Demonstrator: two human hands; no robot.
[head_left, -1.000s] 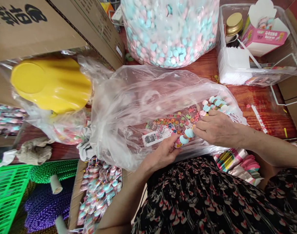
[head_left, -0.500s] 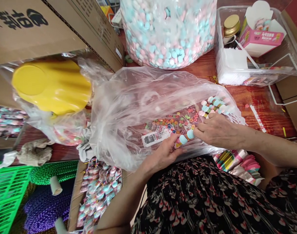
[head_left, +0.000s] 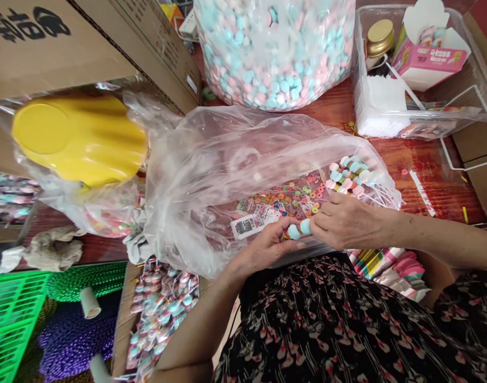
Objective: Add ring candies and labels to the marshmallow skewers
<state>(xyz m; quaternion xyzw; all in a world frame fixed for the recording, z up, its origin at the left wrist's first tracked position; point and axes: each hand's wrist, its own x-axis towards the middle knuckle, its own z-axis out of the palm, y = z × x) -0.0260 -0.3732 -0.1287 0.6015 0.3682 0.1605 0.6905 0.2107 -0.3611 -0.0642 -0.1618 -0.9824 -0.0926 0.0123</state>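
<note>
Between my two hands is a short string of blue and brown candies (head_left: 294,232). My left hand (head_left: 272,240) pinches its left end, and my right hand (head_left: 331,221) is closed round its right end. Both hands are over the near side of a clear plastic bag (head_left: 211,154). Small ring-shaped candies (head_left: 299,197) and a white label (head_left: 247,225) lie by the bag's opening. Beyond my right hand sits a bundle of finished candy strings (head_left: 349,174) with white cords. What the right fingertips grip is partly hidden.
A big bag of pastel candies (head_left: 275,58) stands at the back. A yellow bowl (head_left: 83,138) lies upside down on the left. The clear tub (head_left: 438,119) is at the back right. A box of wrapped candies (head_left: 163,308) is at the lower left.
My right hand has moved slightly left and down, nearer my left hand. Less of the candy string shows between them. The view has shifted a little.
</note>
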